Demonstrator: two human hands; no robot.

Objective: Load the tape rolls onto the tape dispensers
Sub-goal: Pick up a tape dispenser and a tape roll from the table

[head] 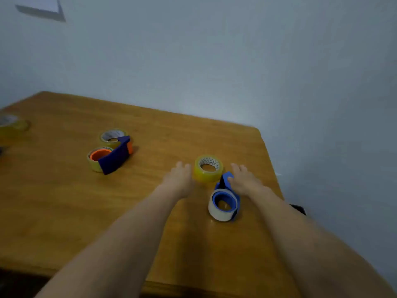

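A pale grey-blue wall (pixel 236 61) fills the top half of the view. Below it, a wooden table (pixel 64 201) slants across the frame, its far right corner near the wall.

Two bare forearms reach forward from the bottom of the frame, nearly parallel, palms down. The left hand (pixel 178 179) lies flat over the table with its fingers stretched forward and loosely spread, holding nothing; its fingertips end just left of a yellow tape roll (pixel 208 168). The right hand (pixel 245 180) is also open and palm down, fingers extended, to the right of that roll. Its thumb side touches the upper end of a blue tape dispenser (pixel 225 181); blur makes it unclear whether the thumb presses or merely rests there.

The yellow tape roll lies flat on the table between the two hands, its hole facing up. The blue tape dispenser lies on its side just in front of the right hand, already carrying a whitish tape roll (pixel 221 211) around its blue hub.

Well to the left lies a dark blue dispenser (pixel 116 157) with an orange hub, loaded with a clear roll (pixel 94 163). A spare roll (pixel 111 136) touches its far side. At the far left edge sits another yellowish roll (pixel 15 126), blurred.
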